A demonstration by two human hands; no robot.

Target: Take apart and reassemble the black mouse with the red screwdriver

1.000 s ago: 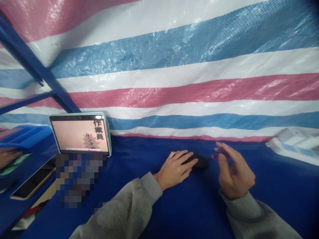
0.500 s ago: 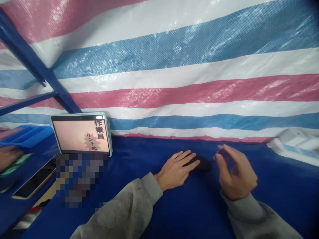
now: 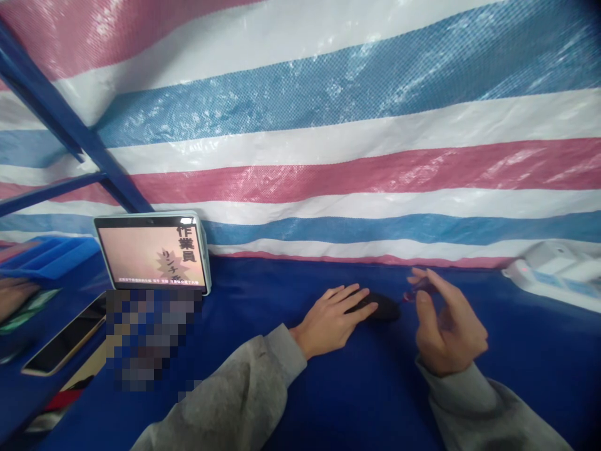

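A dark, rounded object like a computer mouse [image 3: 385, 307] lies on the blue tabletop [image 3: 347, 394]. My left hand [image 3: 331, 319] rests over its left end, with thumb and fingers on either side of it. Just past its right end is my right hand [image 3: 451, 322], off the object, fingers curled and thumb bent toward them. Close to those fingertips shows a small reddish thing [image 3: 409, 296], blurred and partly hidden by the hand; its kind cannot be made out.
A tablet [image 3: 153, 254] stands at the back left, with a phone [image 3: 66, 335] in front of it. At the far left are a blue tray [image 3: 56, 257] and another person's hand [image 3: 16, 297]. White devices [image 3: 558, 275] sit at the back right, before a striped sheet [image 3: 328, 181].
My right hand has shifted slightly right, and its thumb has drawn back from the dark object. My left hand keeps its place. A line of text now shows on the tablet.
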